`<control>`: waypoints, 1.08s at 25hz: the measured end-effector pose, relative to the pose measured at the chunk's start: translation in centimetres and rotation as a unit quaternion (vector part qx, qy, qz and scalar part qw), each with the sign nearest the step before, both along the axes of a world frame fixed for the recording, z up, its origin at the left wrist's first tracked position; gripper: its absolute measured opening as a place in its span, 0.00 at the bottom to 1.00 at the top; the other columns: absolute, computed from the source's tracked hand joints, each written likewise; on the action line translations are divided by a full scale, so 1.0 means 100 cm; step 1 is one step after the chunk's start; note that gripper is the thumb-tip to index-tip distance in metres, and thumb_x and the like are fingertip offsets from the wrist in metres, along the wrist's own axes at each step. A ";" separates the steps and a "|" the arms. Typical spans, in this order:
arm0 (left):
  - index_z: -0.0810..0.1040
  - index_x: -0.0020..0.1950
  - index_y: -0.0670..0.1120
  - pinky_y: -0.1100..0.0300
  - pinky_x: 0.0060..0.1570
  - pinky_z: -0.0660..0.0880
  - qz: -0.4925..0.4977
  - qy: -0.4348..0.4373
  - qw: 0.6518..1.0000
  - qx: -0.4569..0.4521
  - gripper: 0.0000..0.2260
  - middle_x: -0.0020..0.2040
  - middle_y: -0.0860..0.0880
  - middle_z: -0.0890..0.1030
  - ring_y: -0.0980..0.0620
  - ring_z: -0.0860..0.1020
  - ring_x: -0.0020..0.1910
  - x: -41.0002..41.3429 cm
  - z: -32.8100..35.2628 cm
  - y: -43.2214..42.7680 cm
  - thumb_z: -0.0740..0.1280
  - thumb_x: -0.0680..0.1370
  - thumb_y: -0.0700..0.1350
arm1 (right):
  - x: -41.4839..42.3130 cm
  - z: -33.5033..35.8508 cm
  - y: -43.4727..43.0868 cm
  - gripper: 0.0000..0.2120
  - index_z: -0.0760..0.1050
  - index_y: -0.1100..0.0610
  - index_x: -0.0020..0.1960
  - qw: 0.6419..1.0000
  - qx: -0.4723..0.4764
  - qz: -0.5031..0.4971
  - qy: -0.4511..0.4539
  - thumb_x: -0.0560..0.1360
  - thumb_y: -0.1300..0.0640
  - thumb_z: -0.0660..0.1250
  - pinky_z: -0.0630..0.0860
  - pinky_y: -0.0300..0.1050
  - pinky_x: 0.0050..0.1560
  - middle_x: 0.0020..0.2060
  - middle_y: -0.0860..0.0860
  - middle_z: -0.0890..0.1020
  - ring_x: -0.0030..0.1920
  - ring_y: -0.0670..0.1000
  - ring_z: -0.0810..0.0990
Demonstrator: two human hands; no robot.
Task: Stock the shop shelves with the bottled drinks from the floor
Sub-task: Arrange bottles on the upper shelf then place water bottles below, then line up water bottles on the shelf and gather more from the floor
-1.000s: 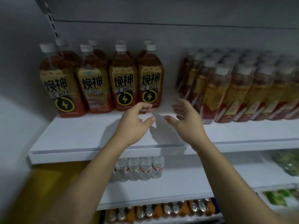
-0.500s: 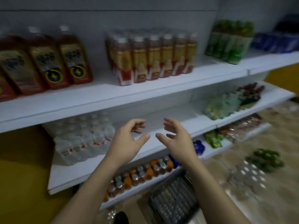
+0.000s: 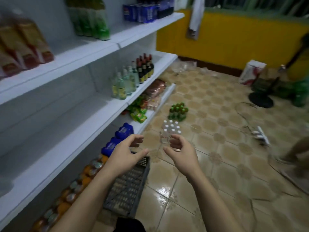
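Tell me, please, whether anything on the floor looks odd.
Crumpled clear plastic wrap lies at the far end of the shelving, and a loose cable snakes across the tiles, a likely trip hazard.

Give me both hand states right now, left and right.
Left hand: open, fingers loosely curled, holding nothing.
Right hand: open, fingers loosely curled, holding nothing.

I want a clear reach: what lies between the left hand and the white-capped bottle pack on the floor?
Nothing, in the head view: only bare floor tile shows between the left hand and the white-capped bottle pack.
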State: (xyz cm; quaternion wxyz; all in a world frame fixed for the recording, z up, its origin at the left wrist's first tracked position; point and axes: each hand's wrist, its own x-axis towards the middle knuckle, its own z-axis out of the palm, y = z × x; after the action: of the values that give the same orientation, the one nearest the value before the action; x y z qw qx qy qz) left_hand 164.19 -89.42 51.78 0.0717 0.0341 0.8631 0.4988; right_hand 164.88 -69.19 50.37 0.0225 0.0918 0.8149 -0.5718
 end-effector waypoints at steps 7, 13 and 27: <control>0.73 0.64 0.55 0.61 0.57 0.73 -0.062 -0.030 0.998 0.007 0.20 0.57 0.59 0.78 0.62 0.75 0.58 -0.086 -0.035 0.073 0.73 0.74 0.49 | -0.059 -0.020 0.076 0.24 0.73 0.50 0.67 0.997 0.026 -0.055 -0.045 0.73 0.55 0.74 0.77 0.48 0.60 0.58 0.45 0.79 0.57 0.45 0.78; 0.72 0.65 0.54 0.60 0.56 0.74 -0.042 -0.064 0.997 0.023 0.21 0.56 0.59 0.77 0.62 0.75 0.56 -0.208 -0.079 0.122 0.73 0.74 0.48 | -0.183 -0.066 0.111 0.24 0.73 0.51 0.67 0.994 0.051 -0.031 -0.089 0.73 0.54 0.74 0.77 0.44 0.58 0.59 0.44 0.78 0.55 0.43 0.78; 0.71 0.62 0.57 0.65 0.51 0.74 0.010 -0.201 0.979 0.010 0.20 0.53 0.60 0.78 0.63 0.76 0.53 -0.421 -0.151 0.226 0.73 0.74 0.48 | -0.395 -0.166 0.208 0.25 0.72 0.51 0.67 0.964 0.025 -0.050 -0.258 0.72 0.55 0.74 0.78 0.48 0.56 0.54 0.47 0.78 0.49 0.48 0.81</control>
State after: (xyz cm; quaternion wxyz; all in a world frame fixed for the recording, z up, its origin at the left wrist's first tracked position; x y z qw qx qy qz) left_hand 122.08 -66.80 36.66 0.2390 -0.0747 0.8263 0.5045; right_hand 125.41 -48.38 33.81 0.2014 0.2775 0.7899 -0.5084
